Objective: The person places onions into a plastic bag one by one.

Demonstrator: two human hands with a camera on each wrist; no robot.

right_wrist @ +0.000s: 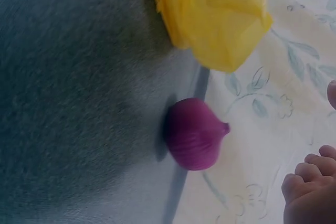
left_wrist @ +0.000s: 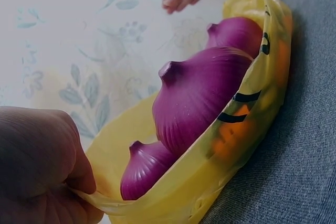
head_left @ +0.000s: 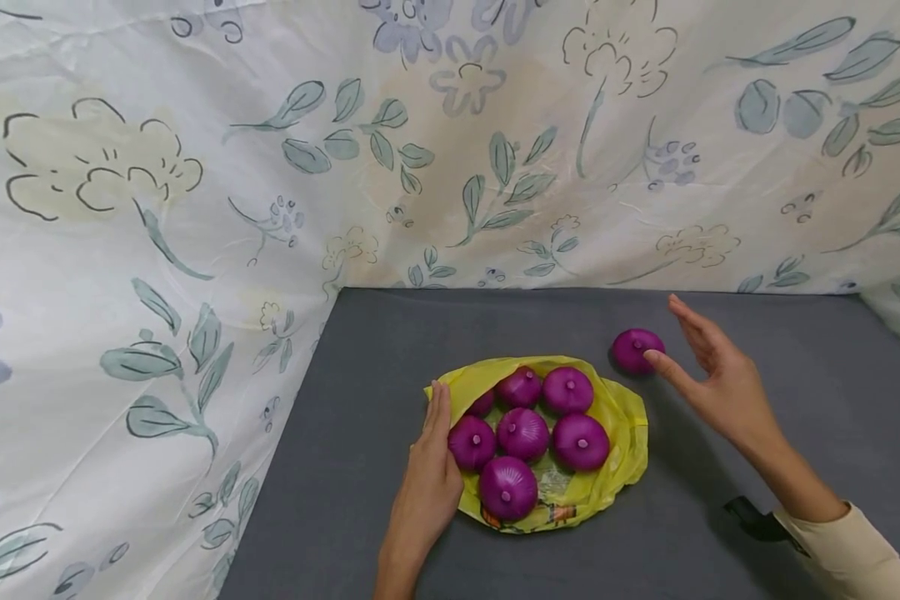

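Observation:
A yellow plastic bag [head_left: 632,429] lies with its mouth spread wide, and several purple onions [head_left: 523,433] sit inside it. At the bag's left side my left hand [head_left: 429,479] pinches the rim between thumb and fingers, as the left wrist view shows. My right hand [head_left: 723,387] is held with fingers extended and thumb apart, holding nothing. Just left of that thumb, a single onion [head_left: 637,351] rests outside the bag on the dark surface. In the right wrist view this lone onion [right_wrist: 194,135] stands apart from the hand's fingers [right_wrist: 315,174].
A dark grey tabletop [head_left: 330,500] lies under everything. White fabric with a floral print [head_left: 450,150] hangs behind it and along the left side. A black strap [head_left: 757,521] shows near the right sleeve [head_left: 847,542].

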